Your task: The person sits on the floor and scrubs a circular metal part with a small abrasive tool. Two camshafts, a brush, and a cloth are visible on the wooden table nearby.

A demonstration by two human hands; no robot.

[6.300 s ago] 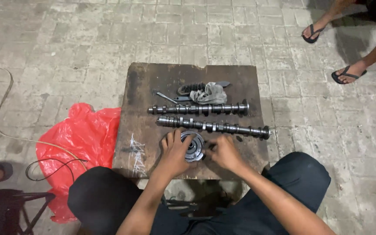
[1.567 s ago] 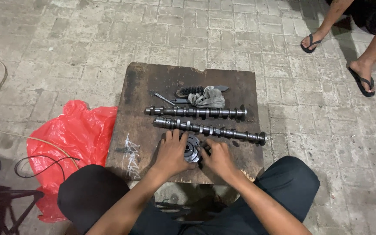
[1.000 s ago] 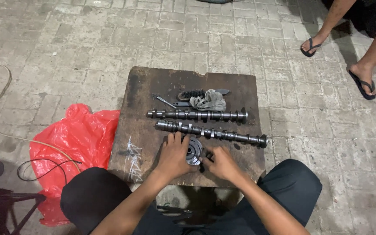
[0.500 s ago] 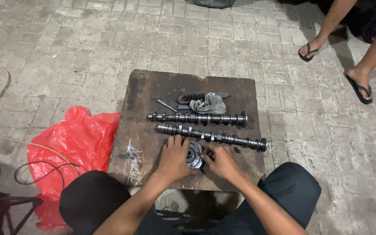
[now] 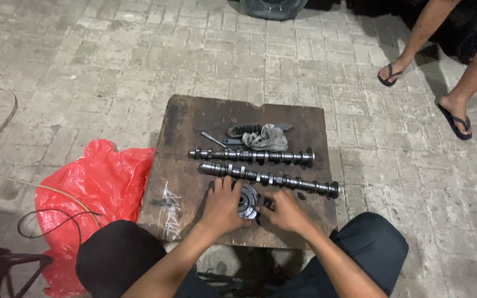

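Round metal gear (image 5: 246, 201): lying flat on the wooden board (image 5: 183, 165), just below the nearer camshaft (image 5: 269, 178), whose long axis is running left to right. Left hand (image 5: 222, 205) is cupping its left side, fingers spread; right hand (image 5: 285, 211) is touching its right edge, fingertips together. Gear's lower part is hiding under both hands.

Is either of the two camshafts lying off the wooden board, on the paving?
No, both camshafts, the upper one and the lower one, lie side by side on the dark wooden board, beyond the hands.
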